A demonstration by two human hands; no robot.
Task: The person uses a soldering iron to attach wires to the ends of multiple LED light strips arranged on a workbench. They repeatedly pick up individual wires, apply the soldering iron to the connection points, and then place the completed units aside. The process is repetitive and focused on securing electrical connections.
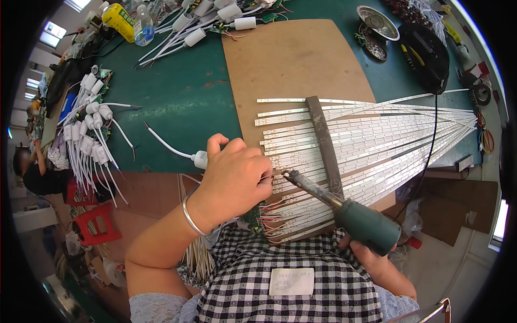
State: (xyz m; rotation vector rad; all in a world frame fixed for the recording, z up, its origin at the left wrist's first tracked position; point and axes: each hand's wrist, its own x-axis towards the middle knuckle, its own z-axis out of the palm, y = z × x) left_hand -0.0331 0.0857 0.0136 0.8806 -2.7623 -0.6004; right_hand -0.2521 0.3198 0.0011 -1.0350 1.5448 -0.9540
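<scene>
My right hand (371, 259) grips the dark green handle of a soldering iron (371, 226). Its blackened tip points left, close to the fingertips of my left hand (234, 175). Those fingers are pinched together at the left ends of a fan of LED strips (388, 134); what they hold is hidden. A white plastic cap with a cable (200, 159) pokes out from behind my left hand. Across the strips lies a dark metal bar (323, 140). Red and white wires (272, 215) show at the nearer strip ends, beside a green circuit board (250, 219).
Under the strips is a brown board (296, 59) on a green table (183, 102). White capped cables (89, 126) pile up at left, with more at the back. Metal dishes (378, 22) and a black case (425, 56) stand back right. Another person (40, 172) sits far left.
</scene>
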